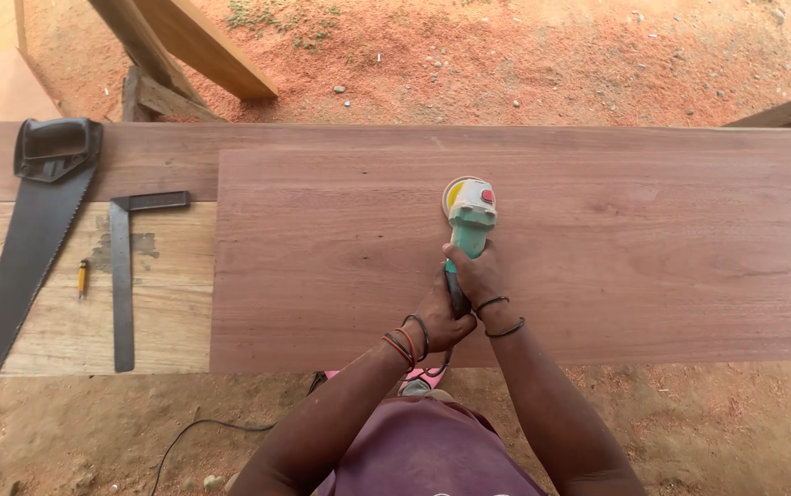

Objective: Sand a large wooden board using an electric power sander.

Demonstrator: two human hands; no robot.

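A green and white power sander [469, 216] rests with its round pad on a wide reddish-brown board [644, 248]. My right hand [476, 277] grips the sander's green handle just behind the head. My left hand [439, 321] wraps the rear of the handle, closer to my body. Both wrists carry thin bracelets. The sander's black cord [203, 427] trails down to the dirt on the left.
A hand saw [23, 257] with a black handle, a metal try square [123, 276] and a small yellow pencil [82, 276] lie on the pale workbench [166, 321] at left. Red dirt ground surrounds the bench. Timber pieces [184, 46] lean at the top left.
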